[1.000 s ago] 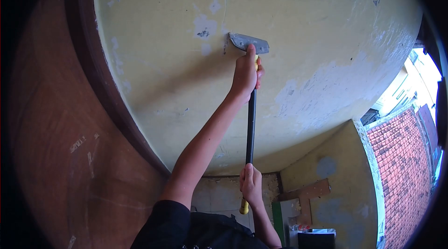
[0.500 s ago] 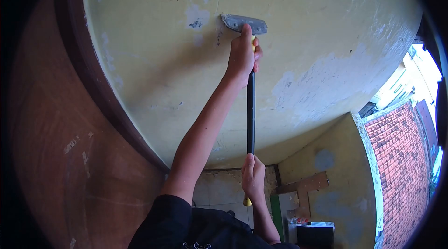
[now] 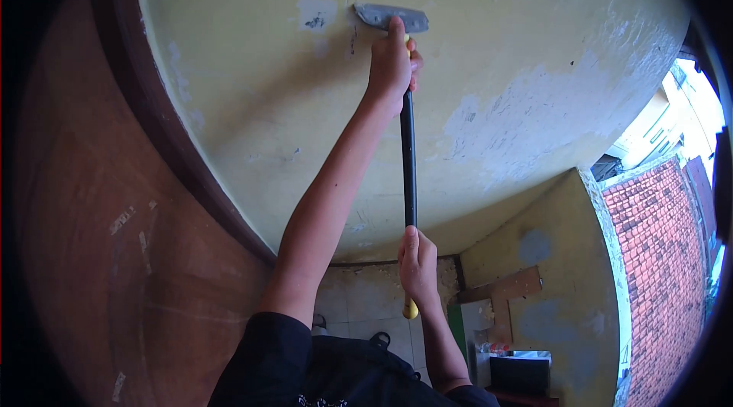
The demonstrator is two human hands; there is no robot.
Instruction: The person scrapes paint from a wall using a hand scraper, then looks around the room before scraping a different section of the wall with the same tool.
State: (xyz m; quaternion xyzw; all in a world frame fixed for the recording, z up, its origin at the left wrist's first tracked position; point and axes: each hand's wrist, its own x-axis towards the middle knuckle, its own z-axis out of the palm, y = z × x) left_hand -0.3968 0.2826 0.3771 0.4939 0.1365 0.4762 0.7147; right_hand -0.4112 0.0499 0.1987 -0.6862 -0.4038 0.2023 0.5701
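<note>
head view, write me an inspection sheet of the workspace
surface: wall yellowish, with pale patches and dark marks
job's things: scraper held up to the wall; blade contact can't be told
clutter: boards and a black item, lower right of view
hands: left hand grips near the blade, right hand near the lower end
cables: nothing seen near the hands
surroundings: tiled floor below, brown panel at left of view, tiled roof outside at right

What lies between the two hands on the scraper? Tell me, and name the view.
The black shaft, running from the left hand near the blade down to the right hand by the yellow end; the head view shows it.
</note>
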